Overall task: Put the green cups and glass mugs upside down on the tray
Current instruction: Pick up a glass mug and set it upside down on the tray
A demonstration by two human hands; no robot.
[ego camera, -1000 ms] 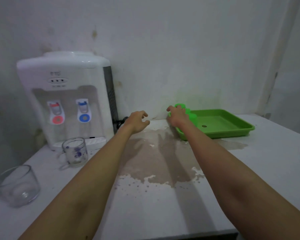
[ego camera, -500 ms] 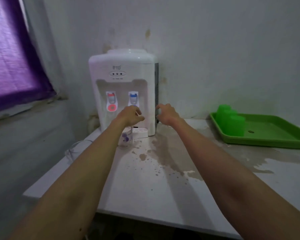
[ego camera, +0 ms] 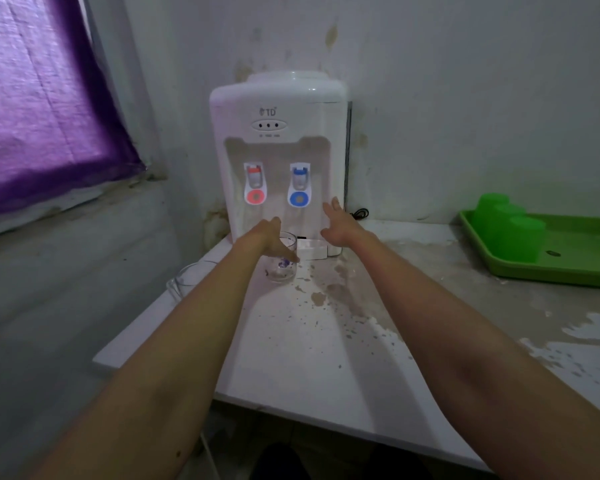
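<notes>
From the head camera, a white tabletop water dispenser [ego camera: 279, 161] with a red tap and a blue tap stands at the far side of a white, stained table [ego camera: 309, 344], against the wall; a purple curtain [ego camera: 39, 98] hangs at the far left. The left hand [ego camera: 269, 239] reaches over a small clear glass mug with a purple print [ego camera: 282, 263] that stands upright just in front of the dispenser's white drip tray [ego camera: 312, 248]; the fingers curl down over the mug's rim and near side, though whether they grip it cannot be told. A second clear glass mug [ego camera: 187, 277] sits at the table's left edge, partly hidden behind the left forearm. The right hand [ego camera: 340, 225] hovers just right of the blue tap, fingers spread wide and holding nothing. At the far right lies a green plastic tray [ego camera: 575, 268]; three green plastic cups [ego camera: 506, 230] stand upside down in a row along its left end, touching one another. A black cable [ego camera: 359, 213] shows beside the dispenser's right foot.
</notes>
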